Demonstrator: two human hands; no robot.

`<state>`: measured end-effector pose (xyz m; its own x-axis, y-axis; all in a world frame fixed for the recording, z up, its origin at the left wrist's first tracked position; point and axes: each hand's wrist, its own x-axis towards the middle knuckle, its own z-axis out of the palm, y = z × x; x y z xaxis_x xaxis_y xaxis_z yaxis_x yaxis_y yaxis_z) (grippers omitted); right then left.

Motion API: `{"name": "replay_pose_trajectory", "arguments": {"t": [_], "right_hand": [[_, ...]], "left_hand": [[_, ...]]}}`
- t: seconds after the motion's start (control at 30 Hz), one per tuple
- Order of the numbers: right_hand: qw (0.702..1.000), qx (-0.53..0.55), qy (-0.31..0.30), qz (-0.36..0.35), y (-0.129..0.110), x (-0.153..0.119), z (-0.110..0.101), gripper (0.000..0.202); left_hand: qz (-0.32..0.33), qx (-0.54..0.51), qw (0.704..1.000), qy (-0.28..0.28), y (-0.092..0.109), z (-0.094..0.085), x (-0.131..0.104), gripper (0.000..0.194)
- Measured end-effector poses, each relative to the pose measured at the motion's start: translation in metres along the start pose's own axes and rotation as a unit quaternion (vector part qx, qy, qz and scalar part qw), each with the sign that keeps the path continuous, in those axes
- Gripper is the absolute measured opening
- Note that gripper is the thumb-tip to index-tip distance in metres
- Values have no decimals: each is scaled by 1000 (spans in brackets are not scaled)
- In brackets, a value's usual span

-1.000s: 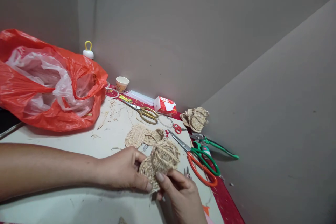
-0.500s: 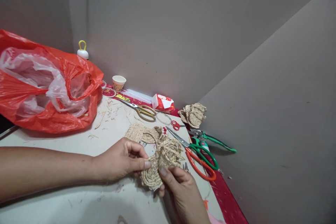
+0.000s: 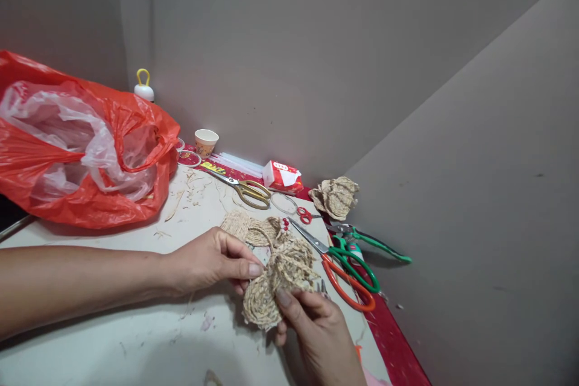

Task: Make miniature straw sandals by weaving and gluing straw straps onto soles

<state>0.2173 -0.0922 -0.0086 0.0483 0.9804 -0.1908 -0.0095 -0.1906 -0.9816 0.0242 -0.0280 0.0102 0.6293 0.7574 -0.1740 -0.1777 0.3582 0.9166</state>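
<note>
Between my two hands is a woven straw flower [image 3: 262,301] made of coiled, twisted cord, with rounded petals. My left hand [image 3: 226,260] pinches its upper left edge between thumb and fingers. On the lower right, my right hand [image 3: 312,322] grips a petal, thumb on top and fingertips underneath. Just behind the flower lies a hank of straw cord [image 3: 246,226], partly covered by it. Close to the right of the flower rest scissors with green and orange handles [image 3: 337,262].
Gold-handled scissors [image 3: 251,192], small red scissors [image 3: 304,215] and a tissue pack [image 3: 281,177] lie toward the back. A second straw flower [image 3: 335,198] and green-handled pruners [image 3: 375,243] are at the right edge. A red plastic bag [image 3: 149,205] and paper cup [image 3: 207,143] stand left.
My left hand has shifted slightly up and right along the flower's edge. The lower petal has turned a little, while my right hand keeps its hold.
</note>
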Motion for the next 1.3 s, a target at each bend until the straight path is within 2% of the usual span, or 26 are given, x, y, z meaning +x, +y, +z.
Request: {"name": "replay_pose_trajectory", "arguments": {"t": [0.5,0.83,1.03,1.3], "right_hand": [[1000,-4,5,-9,11,1,0,34],[999,-33,-20,-24,1,5,-2,37],[999,2,-53,3,6,6,-6,32],[997,13,-69,37,-1,7,-6,34]], "left_hand": [[15,3,1000,13,-8,3,4,30],[6,-15,1000,16,-4,7,1,28],[-6,-21,1000,17,-6,7,0,28],[1,16,999,34,-8,3,3,25]]}}
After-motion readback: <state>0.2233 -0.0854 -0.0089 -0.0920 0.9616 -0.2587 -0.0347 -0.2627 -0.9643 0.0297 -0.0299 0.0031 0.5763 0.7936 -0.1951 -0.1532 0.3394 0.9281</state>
